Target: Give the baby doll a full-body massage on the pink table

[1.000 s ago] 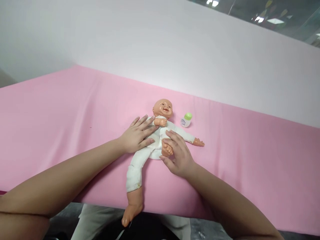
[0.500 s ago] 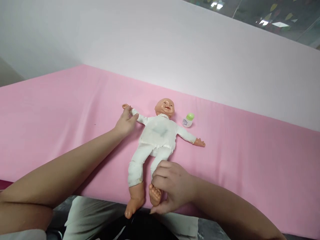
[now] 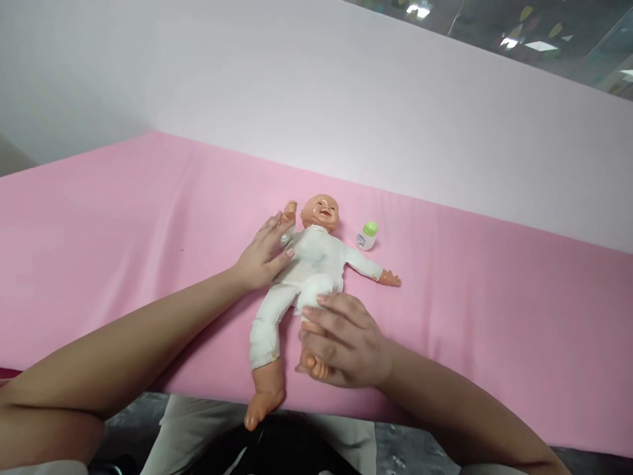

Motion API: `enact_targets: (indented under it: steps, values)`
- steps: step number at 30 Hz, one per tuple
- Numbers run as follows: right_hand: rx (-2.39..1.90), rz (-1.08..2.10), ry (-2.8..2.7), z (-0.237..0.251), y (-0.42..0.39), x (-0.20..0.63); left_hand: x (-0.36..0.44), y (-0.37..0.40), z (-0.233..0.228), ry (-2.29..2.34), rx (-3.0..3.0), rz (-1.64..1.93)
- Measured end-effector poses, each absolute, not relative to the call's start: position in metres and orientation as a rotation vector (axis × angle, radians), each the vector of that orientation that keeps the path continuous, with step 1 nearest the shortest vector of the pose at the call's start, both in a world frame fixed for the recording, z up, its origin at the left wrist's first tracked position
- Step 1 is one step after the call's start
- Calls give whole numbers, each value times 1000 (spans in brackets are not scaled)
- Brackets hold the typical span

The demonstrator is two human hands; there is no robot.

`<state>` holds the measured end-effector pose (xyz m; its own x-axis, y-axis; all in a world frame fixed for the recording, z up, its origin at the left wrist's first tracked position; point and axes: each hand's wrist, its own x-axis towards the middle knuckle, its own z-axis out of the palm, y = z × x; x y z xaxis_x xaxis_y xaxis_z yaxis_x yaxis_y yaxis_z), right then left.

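Note:
A baby doll (image 3: 311,254) with a smiling plastic head and a soft white cloth body lies on its back on the pink-covered surface. My left hand (image 3: 264,254) is around the doll's arm on the left, fingers along its outer side and thumb by the chest. That arm is bent upward beside the head. My right hand (image 3: 349,340) is wrapped around the lower leg and foot on the right, with the knee bent and the toes showing below my fingers. The doll's other leg (image 3: 267,382) lies straight toward me, its foot at the near edge.
A small white bottle with a green cap (image 3: 367,236) stands to the right of the doll's head. The pink cover (image 3: 469,316) runs back to a pale wall (image 3: 277,79), with glass at the upper right. My lap is below the near edge.
My left hand has moved right, bringing the doll's outstretched arm in toward its head. My right hand has pushed the leg up and away from me, bending its knee.

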<state>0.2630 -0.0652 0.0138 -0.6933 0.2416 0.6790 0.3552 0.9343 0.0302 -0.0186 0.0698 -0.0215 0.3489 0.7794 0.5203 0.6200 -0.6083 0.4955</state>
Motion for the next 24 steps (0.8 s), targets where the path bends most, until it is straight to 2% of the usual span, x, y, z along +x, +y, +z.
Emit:
enact_targets:
  steps: [3, 6, 11, 15, 19, 24]
  values:
    - [-528, -231, -2247, 14, -53, 264, -12, 65, -18, 1156, 2607, 908]
    - [-617, -118, -2239, 11, -35, 266, -10, 64, -19, 1144, 2675, 757]
    - [-787, 166, -2170, 4, -10, 272, -10, 64, -23, 1129, 2750, 634]
    - [-797, 199, -2147, 0, -3, 273, -9, 62, -21, 1142, 2754, 582]
    - [-769, 24, -2180, 2, -13, 269, -9, 61, -18, 1203, 2671, 673]
    - [-624, -31, -2249, 15, -42, 260, -17, 67, -14, 1465, 2396, 1027]
